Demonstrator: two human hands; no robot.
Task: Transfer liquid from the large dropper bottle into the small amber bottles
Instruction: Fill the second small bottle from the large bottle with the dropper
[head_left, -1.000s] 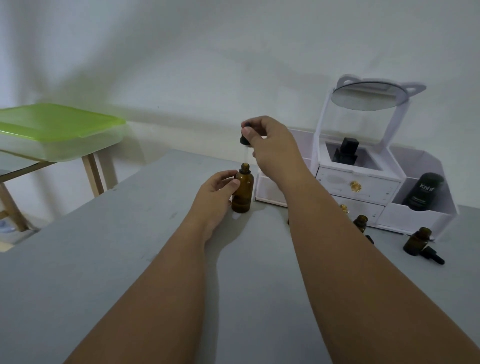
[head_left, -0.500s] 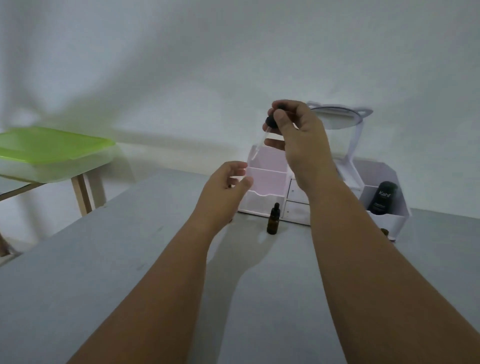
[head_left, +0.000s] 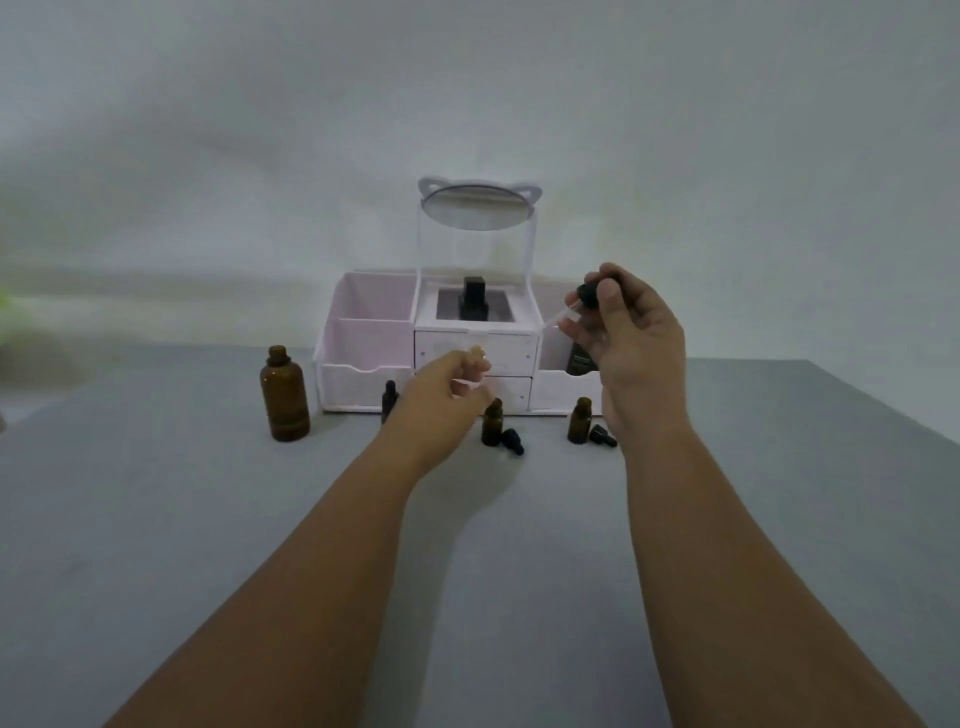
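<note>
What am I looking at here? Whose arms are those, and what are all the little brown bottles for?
A person wears a camera on their head, so you see their own two arms reaching out over a grey table. The right hand holds a dropper, a thin glass tube with a black rubber top. The left hand is empty and reaches toward a small bottle. Another small bottle stands to the right, both open with their black caps lying beside them. The big bottle stands open on the left. Behind is a white organiser with a mirror on top.
</note>
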